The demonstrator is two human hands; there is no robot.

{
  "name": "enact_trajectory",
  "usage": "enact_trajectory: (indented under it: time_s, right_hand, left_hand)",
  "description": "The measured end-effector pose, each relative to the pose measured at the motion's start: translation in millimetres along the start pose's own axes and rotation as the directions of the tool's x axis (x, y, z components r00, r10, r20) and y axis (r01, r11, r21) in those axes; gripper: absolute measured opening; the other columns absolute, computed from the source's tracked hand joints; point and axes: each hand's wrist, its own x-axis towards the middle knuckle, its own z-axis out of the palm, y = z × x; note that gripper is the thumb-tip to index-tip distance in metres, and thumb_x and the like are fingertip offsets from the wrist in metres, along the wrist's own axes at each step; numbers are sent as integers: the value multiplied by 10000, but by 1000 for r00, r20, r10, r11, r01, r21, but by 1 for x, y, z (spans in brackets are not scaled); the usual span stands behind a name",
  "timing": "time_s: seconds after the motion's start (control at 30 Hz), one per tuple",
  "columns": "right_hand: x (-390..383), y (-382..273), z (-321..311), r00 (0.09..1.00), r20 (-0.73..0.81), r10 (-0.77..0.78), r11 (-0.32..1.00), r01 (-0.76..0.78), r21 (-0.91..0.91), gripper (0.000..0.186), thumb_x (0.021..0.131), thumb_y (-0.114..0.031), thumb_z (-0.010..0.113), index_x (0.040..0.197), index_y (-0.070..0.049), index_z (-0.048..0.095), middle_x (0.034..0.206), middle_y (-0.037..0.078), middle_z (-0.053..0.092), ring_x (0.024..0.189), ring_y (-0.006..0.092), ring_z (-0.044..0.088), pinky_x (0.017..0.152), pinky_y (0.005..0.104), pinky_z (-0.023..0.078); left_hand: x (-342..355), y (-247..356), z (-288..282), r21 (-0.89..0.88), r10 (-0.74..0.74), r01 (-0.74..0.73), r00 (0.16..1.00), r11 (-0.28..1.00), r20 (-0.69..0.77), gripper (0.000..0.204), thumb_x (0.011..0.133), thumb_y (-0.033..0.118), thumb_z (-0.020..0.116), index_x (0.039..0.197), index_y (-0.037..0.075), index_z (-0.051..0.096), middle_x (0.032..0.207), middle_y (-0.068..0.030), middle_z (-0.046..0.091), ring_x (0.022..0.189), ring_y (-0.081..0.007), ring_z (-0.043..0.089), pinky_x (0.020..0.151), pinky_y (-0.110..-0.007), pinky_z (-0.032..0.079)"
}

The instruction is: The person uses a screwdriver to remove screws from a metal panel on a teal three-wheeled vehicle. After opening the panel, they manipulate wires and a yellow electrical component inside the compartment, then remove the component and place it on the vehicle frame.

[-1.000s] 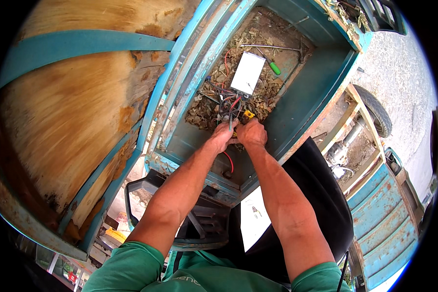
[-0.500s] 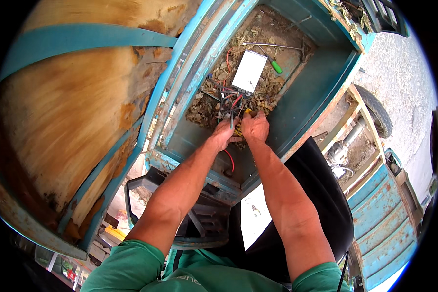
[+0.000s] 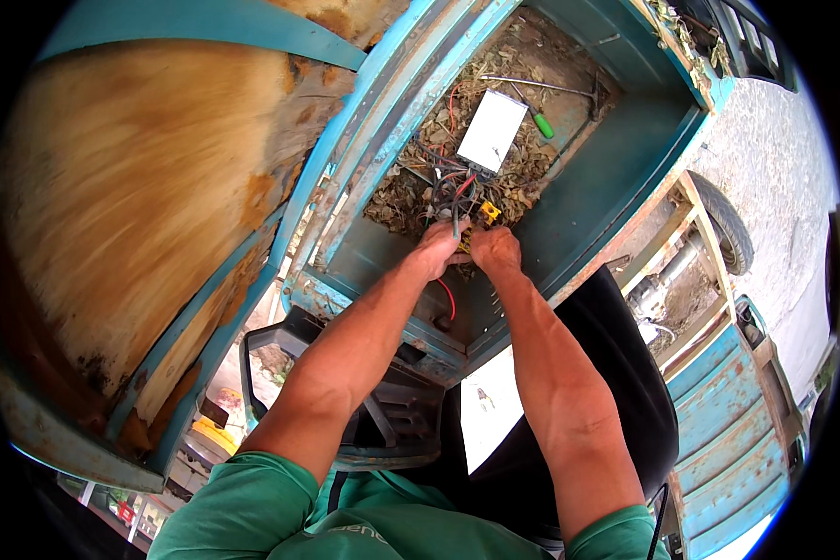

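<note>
Both my hands work close together at the near end of a tangle of wires (image 3: pixel 450 187) inside a blue metal compartment. My left hand (image 3: pixel 441 245) is closed, with a grey cable (image 3: pixel 455 222) rising from its fingers. My right hand (image 3: pixel 495 247) is closed just beside it, its fingertips turned inward; what they grip is hidden. A small yellow piece (image 3: pixel 491 212) shows just beyond the right fingers. Something yellow and dark (image 3: pixel 465 245) lies between the hands, too small to name. The wires run up to a flat white-topped box (image 3: pixel 492 131) lying on dry leaves.
A green-handled screwdriver (image 3: pixel 543 125) and a long metal rod (image 3: pixel 541 85) lie beyond the box. A red wire (image 3: pixel 450 297) curves out near the compartment's near end. The raised wooden-faced lid (image 3: pixel 159 205) stands left. Black seat-like upholstery (image 3: pixel 616 373) and a wheel (image 3: pixel 721 224) are right.
The yellow piece, mostly covered by my right fingers before, now shows beyond them. My right hand has drawn slightly back toward me. The view has shifted a little, moving the compartment rightward and down.
</note>
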Motion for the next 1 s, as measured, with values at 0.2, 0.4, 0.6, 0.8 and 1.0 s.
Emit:
enact_trajectory:
  time_s: [0.2,0.4,0.6,0.8,1.0]
  right_hand:
    - [-5,2,4,998,9,-61,994,62,-88,483,867,-383,590,1131,15,655,1201,253,644,1111,394,636,933,460,514]
    - [-11,-3,-2,996,-36,-86,994,84,-67,427,836,-311,643,1110,16,661,1170,251,656,1098,388,643,922,436,524]
    - [-21,-15,-13,1000,20,19,999,-18,-27,460,839,-362,618,1104,9,679,1176,248,654,1113,395,630,953,444,504]
    - [-8,1,3,998,-24,-57,998,56,-33,490,829,-398,613,1076,18,692,1141,253,667,1112,405,627,958,456,497]
    - [-9,-8,-5,999,23,36,999,-35,-25,492,818,-391,637,1110,3,673,1175,246,657,1121,389,629,949,442,508]
  left_hand:
    - [1,-2,2,0,-1,1,999,1000,-32,378,986,343,570,1251,73,558,1254,-89,558,1038,-243,588,824,-412,538]
    - [9,-6,-1,-25,-10,10,1000,1000,-11,366,994,328,557,1241,57,557,1245,-96,562,1023,-242,593,826,-416,534]
    - [2,0,1,-5,-23,23,1000,1000,-11,344,1000,325,545,1205,49,550,1151,-90,593,978,-232,612,800,-406,534]
    - [2,-1,3,-3,4,-4,999,1000,-36,349,995,341,560,1198,58,547,1126,-84,603,940,-219,622,788,-396,533]
    - [1,0,2,-15,-13,13,1000,1000,-16,390,991,361,569,1231,56,536,1140,-85,598,947,-220,619,796,-390,531]
